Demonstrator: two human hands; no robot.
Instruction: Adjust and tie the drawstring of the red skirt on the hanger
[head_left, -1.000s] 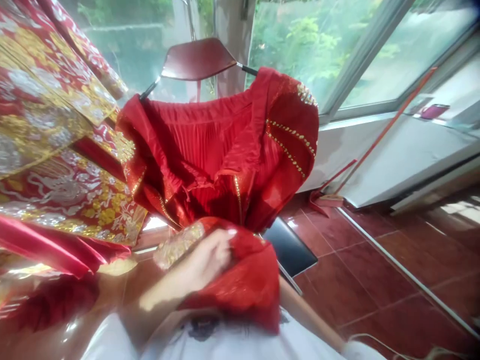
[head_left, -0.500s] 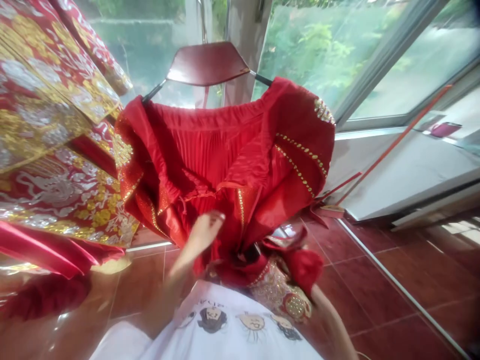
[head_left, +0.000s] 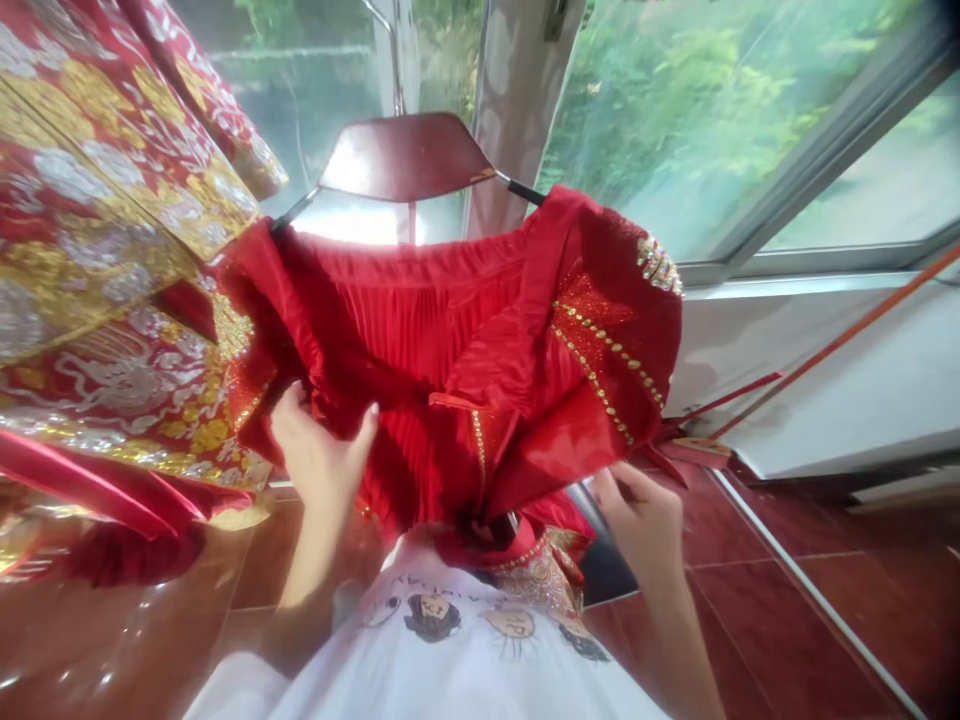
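Observation:
A red costume top [head_left: 420,310] with a pleated inside, gold beading and jewelled shoulders hangs from a wide brown hanger [head_left: 409,155] in front of me. At its left part is my left hand [head_left: 319,455], thumb and fingers spread apart, the fingertips against the red cloth. My right hand [head_left: 645,525] is at the lower right hem, its fingers curled and pinching the edge of the cloth. A gold-embroidered red piece [head_left: 536,580] lies bunched against my white shirt [head_left: 450,660], partly hidden below the costume.
Gold and silver embroidered red garments [head_left: 97,220] hang close on the left. A window [head_left: 720,130] stands behind the hanger. At the right, an orange-red pole [head_left: 840,345] leans over a white ledge [head_left: 832,400]. Red-brown tiles [head_left: 765,620] cover the floor.
My left hand has moved left and opened at the costume's left side. My right hand has risen from beside the embroidered piece to the right hem. The embroidered piece has sunk lower.

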